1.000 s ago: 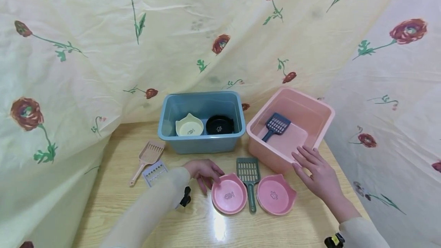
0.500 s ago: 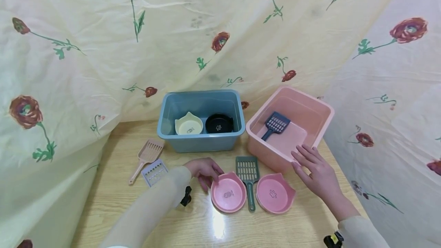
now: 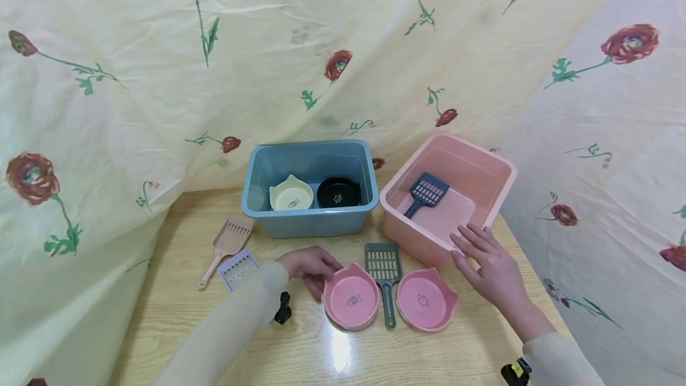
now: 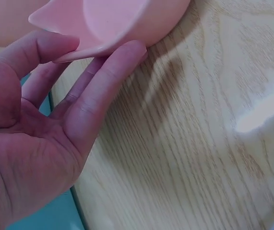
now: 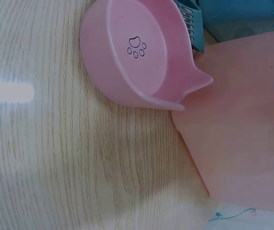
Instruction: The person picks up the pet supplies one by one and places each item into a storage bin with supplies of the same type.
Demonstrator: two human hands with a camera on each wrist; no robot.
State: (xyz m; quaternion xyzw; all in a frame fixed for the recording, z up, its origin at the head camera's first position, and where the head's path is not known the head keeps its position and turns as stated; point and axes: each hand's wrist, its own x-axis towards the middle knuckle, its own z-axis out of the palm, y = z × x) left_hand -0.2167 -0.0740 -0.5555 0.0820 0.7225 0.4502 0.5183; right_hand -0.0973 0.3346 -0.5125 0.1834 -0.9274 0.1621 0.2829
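My left hand pinches the left rim of a pink cat-eared bowl with a fishbone print. In the left wrist view, the rim of that bowl lies between the thumb and fingers, and a shadow falls on the wood beneath. To the right lie a dark green litter scoop and a second pink bowl with a paw print. My right hand has its fingers extended at the near rim of the pink tub. The right wrist view shows the paw-print bowl but not the hand.
A blue tub at the back contains a cream bowl and a black bowl. Inside the pink tub is a navy litter scoop. Beige and lavender scoops lie left. A floral cloth hangs behind.
The fishbone bowl has shifted slightly left and away from the green scoop, together with my left hand. My right hand has stayed at the pink tub. The whole head view has drifted a little.
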